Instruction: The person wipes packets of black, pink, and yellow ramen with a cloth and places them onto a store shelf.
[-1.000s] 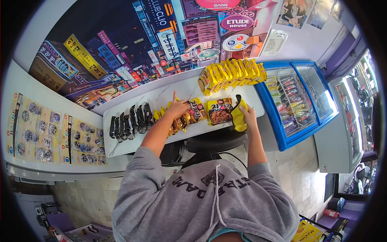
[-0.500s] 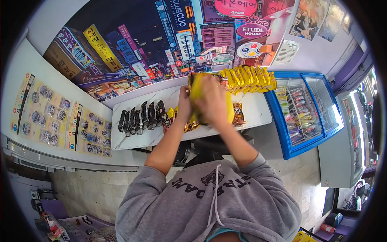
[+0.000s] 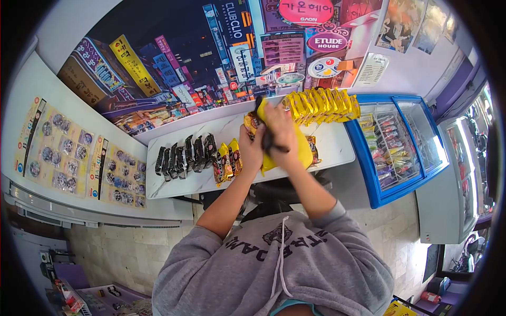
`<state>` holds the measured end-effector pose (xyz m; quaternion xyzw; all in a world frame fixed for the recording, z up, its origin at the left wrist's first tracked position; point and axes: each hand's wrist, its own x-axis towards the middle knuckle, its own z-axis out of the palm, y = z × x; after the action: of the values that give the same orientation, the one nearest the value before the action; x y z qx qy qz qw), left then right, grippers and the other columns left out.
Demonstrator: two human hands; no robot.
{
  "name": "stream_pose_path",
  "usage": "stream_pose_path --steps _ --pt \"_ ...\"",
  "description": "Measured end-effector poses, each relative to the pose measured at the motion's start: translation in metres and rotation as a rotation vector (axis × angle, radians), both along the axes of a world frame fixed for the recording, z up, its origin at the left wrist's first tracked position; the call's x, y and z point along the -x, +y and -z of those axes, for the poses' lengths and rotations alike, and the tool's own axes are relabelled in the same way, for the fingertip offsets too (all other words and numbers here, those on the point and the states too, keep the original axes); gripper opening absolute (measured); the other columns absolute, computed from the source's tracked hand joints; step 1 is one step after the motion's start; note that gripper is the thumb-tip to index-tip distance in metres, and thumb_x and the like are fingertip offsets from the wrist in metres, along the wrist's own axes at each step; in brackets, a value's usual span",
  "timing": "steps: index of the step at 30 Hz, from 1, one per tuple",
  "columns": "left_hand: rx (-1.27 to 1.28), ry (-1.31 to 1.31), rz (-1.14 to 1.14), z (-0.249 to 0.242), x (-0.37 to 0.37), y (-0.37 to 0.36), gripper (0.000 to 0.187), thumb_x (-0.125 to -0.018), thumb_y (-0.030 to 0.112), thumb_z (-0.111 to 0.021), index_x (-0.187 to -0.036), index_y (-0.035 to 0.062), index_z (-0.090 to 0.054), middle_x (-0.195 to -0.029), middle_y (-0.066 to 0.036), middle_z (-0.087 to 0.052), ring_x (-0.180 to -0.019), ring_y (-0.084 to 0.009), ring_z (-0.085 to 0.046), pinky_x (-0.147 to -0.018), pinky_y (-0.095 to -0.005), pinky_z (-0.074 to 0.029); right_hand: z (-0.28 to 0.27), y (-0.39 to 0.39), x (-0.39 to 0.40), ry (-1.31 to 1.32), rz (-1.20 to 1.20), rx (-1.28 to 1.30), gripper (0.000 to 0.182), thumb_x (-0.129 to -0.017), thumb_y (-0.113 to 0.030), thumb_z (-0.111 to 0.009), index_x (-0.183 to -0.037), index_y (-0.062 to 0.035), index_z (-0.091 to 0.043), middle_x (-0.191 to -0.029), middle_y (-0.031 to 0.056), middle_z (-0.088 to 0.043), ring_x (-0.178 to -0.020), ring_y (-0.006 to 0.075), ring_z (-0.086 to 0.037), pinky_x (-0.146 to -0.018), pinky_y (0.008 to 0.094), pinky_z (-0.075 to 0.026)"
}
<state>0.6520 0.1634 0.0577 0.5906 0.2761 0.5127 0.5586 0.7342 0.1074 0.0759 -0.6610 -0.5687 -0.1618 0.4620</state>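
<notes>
My left hand [image 3: 252,149] grips an upright yellow-and-red snack or noodle packet [image 3: 251,123] above the white table. My right hand [image 3: 281,128] presses a bright yellow cloth [image 3: 299,154] with black parts against the packet's side. The cloth hides much of the packet and hangs down over the table's front edge. Left of my hands, several yellow-and-red packets [image 3: 227,162] stand in a row, beside several black packets [image 3: 187,154]. To the right, part of another packet [image 3: 313,147] shows from behind the cloth.
A long row of yellow packets [image 3: 321,105] stands at the table's back right. The white marble-patterned table [image 3: 337,142] meets a blue-rimmed freezer [image 3: 375,184] on its right. Badge sheets [image 3: 58,147] hang on the left, and a dark stool [image 3: 269,192] is under the table.
The cloth has shifted over the packet, bringing its black parts into view. My left hand has moved slightly right and down, uncovering the yellow-and-red packets on the table.
</notes>
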Motion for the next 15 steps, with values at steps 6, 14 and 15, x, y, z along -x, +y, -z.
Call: stream_pose_path --steps 6,14,15 --pt "-0.129 0.211 -0.069 -0.007 0.004 -0.008 0.029 -0.086 0.025 -0.059 -0.095 -0.0007 -0.048 -0.070 -0.009 -0.059 -0.060 -0.0173 -0.056 -0.058 -0.0291 -0.043 0.003 -0.003 -0.001 0.065 0.116 0.101 0.060 -0.077 -0.007 -0.052 -0.134 -0.0056 -0.035 -0.141 0.0118 -0.033 -0.133 0.0315 -0.024 -0.107 0.0458 -0.020" --pt "-0.078 0.077 0.045 -0.004 0.007 -0.007 0.025 -0.087 0.022 -0.059 -0.095 -0.0003 -0.050 -0.081 -0.006 -0.059 -0.068 -0.0106 -0.053 -0.062 -0.0255 -0.043 0.017 0.008 -0.062 1.089 -0.140 0.146 0.032 -0.087 -0.012 -0.048 -0.116 -0.0006 -0.051 -0.111 0.0178 -0.057 -0.101 0.0266 -0.054 -0.086 0.0356 -0.041" --pt "-0.058 0.038 0.055 -0.003 0.007 -0.005 0.025 -0.087 0.021 -0.059 -0.095 -0.0007 -0.051 -0.081 -0.006 -0.059 -0.068 -0.0102 -0.053 -0.062 -0.0252 -0.043 0.038 0.011 -0.063 1.032 -0.162 0.020 0.031 -0.088 -0.014 -0.047 -0.117 -0.0015 -0.051 -0.106 0.0147 -0.058 -0.096 0.0230 -0.054 -0.082 0.0340 -0.043"
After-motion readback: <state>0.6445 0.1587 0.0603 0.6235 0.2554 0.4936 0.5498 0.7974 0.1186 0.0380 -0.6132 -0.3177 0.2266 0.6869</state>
